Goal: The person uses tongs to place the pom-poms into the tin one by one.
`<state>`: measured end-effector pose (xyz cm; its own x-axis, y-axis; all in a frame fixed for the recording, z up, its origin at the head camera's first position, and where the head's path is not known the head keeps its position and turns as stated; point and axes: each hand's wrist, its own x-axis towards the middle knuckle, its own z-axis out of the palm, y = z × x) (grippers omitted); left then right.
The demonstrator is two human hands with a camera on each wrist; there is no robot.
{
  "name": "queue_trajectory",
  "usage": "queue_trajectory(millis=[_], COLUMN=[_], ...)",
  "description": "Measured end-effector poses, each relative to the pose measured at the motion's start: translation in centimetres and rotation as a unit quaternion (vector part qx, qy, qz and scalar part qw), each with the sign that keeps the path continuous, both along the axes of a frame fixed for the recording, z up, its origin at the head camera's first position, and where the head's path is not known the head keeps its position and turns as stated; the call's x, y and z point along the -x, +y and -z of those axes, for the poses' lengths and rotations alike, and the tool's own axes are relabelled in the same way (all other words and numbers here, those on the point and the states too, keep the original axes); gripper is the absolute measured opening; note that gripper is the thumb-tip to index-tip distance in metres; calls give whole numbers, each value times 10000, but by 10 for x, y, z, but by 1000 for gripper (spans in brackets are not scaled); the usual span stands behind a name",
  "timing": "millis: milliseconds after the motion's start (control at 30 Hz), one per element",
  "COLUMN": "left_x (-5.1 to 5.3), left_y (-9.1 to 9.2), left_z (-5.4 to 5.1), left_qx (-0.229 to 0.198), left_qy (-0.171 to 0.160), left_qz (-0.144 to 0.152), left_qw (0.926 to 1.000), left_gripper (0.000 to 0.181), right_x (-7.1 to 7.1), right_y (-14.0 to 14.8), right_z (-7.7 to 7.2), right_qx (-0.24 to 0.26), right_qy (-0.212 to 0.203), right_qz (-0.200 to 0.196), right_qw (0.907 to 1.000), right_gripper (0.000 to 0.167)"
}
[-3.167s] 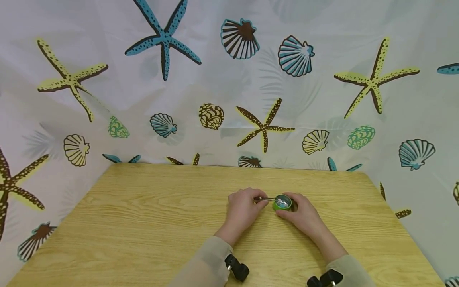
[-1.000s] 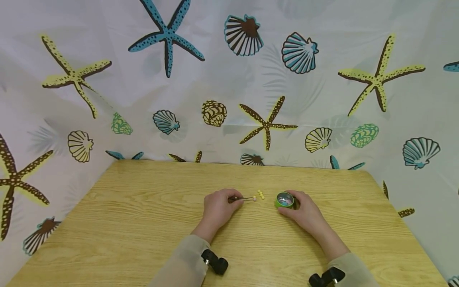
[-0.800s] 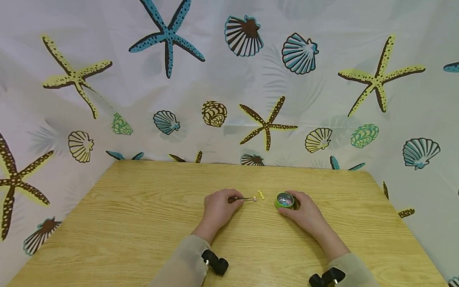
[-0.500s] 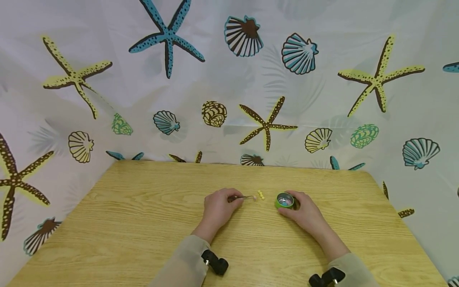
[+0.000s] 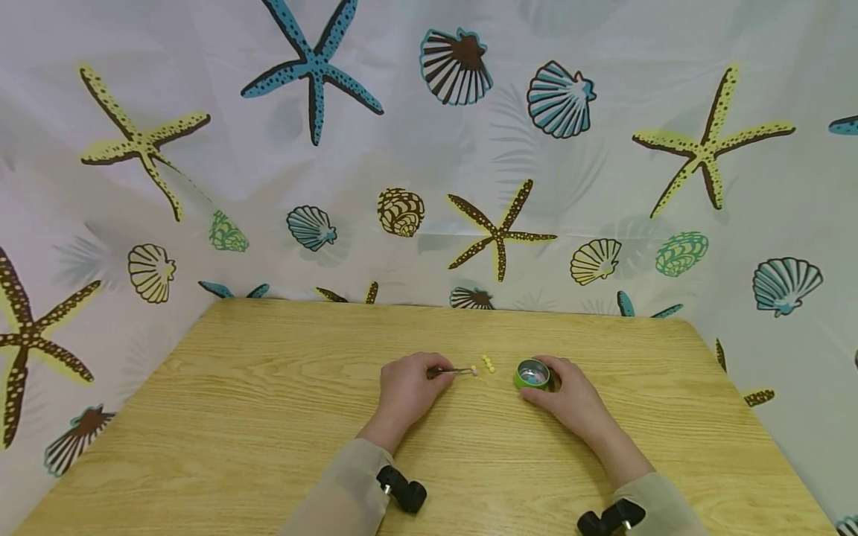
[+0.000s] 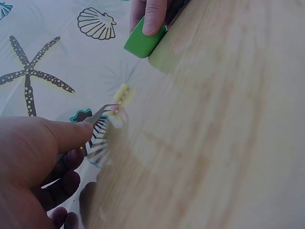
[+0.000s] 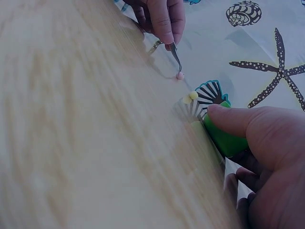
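Note:
My left hand [image 5: 407, 387] pinches bent-tip metal tweezers [image 5: 450, 370] between thumb and forefinger. At the tweezers' tips is a small pink bead [image 7: 180, 76], low at the tabletop; whether it touches the wood I cannot tell. Just right of it, a short row of small yellow beads [image 5: 488, 364] lies on the table. My right hand [image 5: 570, 391] grips a small round green tin [image 5: 532, 374] from its right side, thumb at the near side. Inside the upright tin, the head view shows pale pink and blue bits. The left wrist view shows the tin's green outer wall [image 6: 145, 40].
The wood-grain table [image 5: 322, 417] stretches around both hands. A white curtain [image 5: 375, 164] printed with starfish and shells hangs along its back and sides. Black wrist cameras sit on both sleeves, the left camera [image 5: 402, 490] close above the tabletop.
From over the tin, my left hand has moved left with the tweezers, and the yellow beads show. Lately the tips have shifted only slightly. My right hand keeps hold of the tin.

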<state>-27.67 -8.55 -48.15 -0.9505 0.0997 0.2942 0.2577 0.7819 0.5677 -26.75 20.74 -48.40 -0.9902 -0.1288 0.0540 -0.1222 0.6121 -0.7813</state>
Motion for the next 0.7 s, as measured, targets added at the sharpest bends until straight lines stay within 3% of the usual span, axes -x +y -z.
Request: queue_trajectory(millis=[400,700], left_x=[1,1], left_y=[0,1], left_z=[-1,-1], left_qx=[-303,-121], left_qy=[-117,-206], left_qz=[-30,9], left_qw=[9995,9997], left_gripper=[5,6], right_x=[-1,-2], right_y=[-1,-1], right_z=[-3,-3], right_qx=[30,-69], right_qy=[15,27], right_qz=[-22,-16], right_qw=[10000,10000], right_gripper=[69,69])
